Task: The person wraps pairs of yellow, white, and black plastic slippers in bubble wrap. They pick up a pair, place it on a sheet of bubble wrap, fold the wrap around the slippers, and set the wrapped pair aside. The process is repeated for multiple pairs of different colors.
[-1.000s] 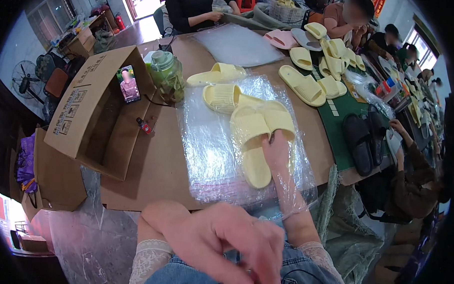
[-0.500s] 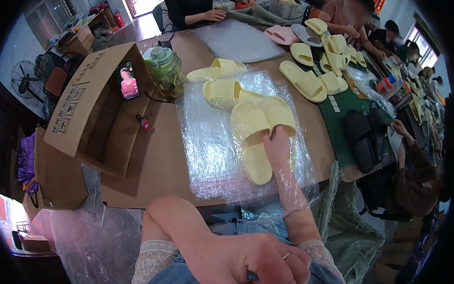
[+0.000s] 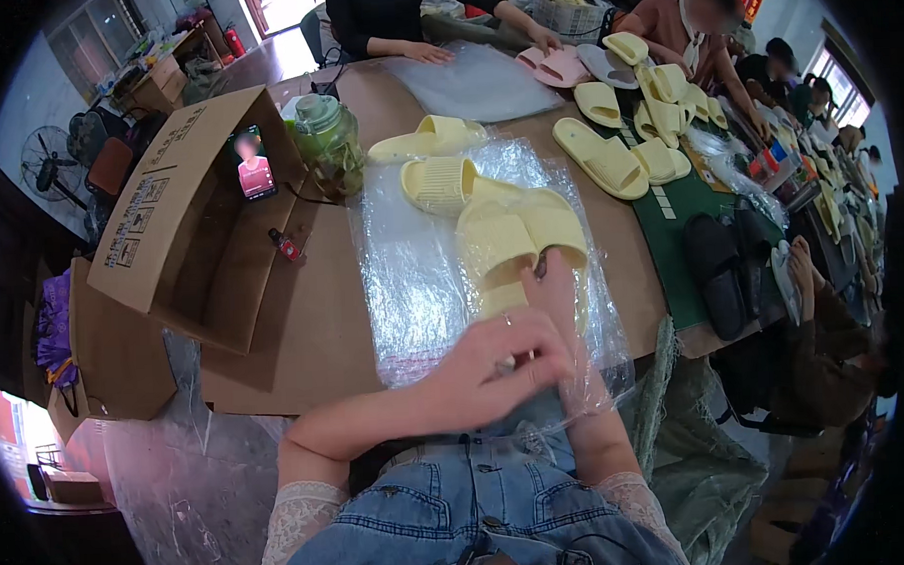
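My right hand (image 3: 554, 279) reaches inside a clear plastic bag (image 3: 606, 352), its fingers closed at the strap of a pale yellow slipper (image 3: 499, 253). A second slipper of the same colour (image 3: 552, 217) lies against it under the film. Over the bag's near part, beside my right wrist, hangs my left hand (image 3: 495, 369). Its fingers are curled in toward the thumb; whether they pinch anything is hidden. Beneath lies a stack of clear bags (image 3: 398, 294). On its far end sit a ribbed yellow slipper (image 3: 437, 186) and another yellow slipper (image 3: 427, 141).
An open cardboard box (image 3: 166, 208) with a phone (image 3: 253, 168) stands left, beside a small red bottle (image 3: 284, 245) and a green-filled jar (image 3: 328, 142). More yellow slippers (image 3: 602, 160) and black slippers (image 3: 716, 273) lie right. Co-workers sit across and to the right.
My left hand has moved up and away from my lap to beside my right wrist, now covering the slipper's near end. Across the table, a co-worker's hand has reached to the pink slippers.
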